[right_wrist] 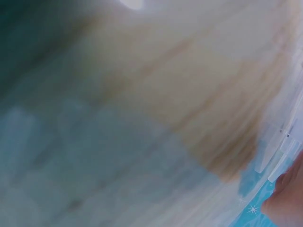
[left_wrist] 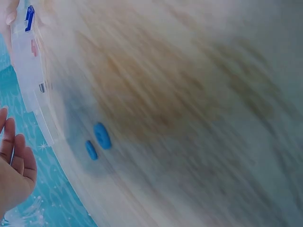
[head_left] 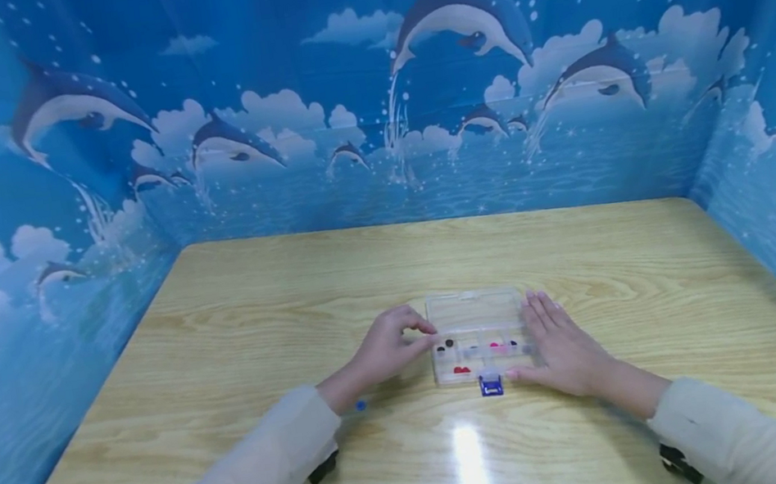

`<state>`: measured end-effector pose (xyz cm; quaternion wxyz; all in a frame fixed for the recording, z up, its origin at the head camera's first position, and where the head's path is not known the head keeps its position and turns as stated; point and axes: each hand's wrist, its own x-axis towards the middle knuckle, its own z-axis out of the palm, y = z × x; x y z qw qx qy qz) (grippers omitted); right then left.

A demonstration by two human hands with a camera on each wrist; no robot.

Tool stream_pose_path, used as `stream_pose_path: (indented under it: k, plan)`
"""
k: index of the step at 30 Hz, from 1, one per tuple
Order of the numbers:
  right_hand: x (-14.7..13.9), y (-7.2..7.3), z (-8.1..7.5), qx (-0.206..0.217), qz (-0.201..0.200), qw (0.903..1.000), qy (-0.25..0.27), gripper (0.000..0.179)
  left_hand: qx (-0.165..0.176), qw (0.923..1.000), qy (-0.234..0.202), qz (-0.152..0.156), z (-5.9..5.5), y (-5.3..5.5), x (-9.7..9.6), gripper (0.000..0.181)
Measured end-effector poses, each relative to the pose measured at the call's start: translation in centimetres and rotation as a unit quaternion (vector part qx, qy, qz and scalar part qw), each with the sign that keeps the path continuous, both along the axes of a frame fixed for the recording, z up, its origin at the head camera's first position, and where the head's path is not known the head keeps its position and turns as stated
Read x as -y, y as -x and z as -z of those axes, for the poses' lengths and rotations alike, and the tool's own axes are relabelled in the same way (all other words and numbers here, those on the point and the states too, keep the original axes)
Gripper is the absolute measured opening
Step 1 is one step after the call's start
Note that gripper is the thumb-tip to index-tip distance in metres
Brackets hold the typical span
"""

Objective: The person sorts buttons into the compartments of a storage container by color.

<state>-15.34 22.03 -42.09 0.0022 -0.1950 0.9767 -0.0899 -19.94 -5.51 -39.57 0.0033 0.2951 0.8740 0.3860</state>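
Observation:
A clear plastic compartment box (head_left: 472,312) lies on the table with its lid raised at the back. It holds small button-like pieces: black pieces (head_left: 449,342) at the left, red pieces (head_left: 461,370) in front and pink pieces (head_left: 498,349) to the right. My left hand (head_left: 393,344) is at the box's left edge, thumb and index tips close together with a small gap, the other fingers loosely bent. Flat along the right side of the box lies my right hand (head_left: 565,349), fingers straight, thumb near the front edge. In the left wrist view, the left fingers (left_wrist: 18,163) show beyond the table edge.
Two blue button-like pieces (left_wrist: 102,135) lie on the wooden table (head_left: 276,291), near my left forearm. A dark blue latch (head_left: 491,385) sticks out from the box's front. A dolphin-print curtain (head_left: 292,197) surrounds the table's back and sides.

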Motion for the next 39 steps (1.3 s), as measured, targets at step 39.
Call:
stream_pose_path:
  k: [39]
  plan:
    - [-0.1, -0.1, -0.1, -0.002, -0.002, 1.0, 0.004, 0.102, 0.075, 0.9943, 0.04, 0.066, 0.8, 0.2, 6.7, 0.032]
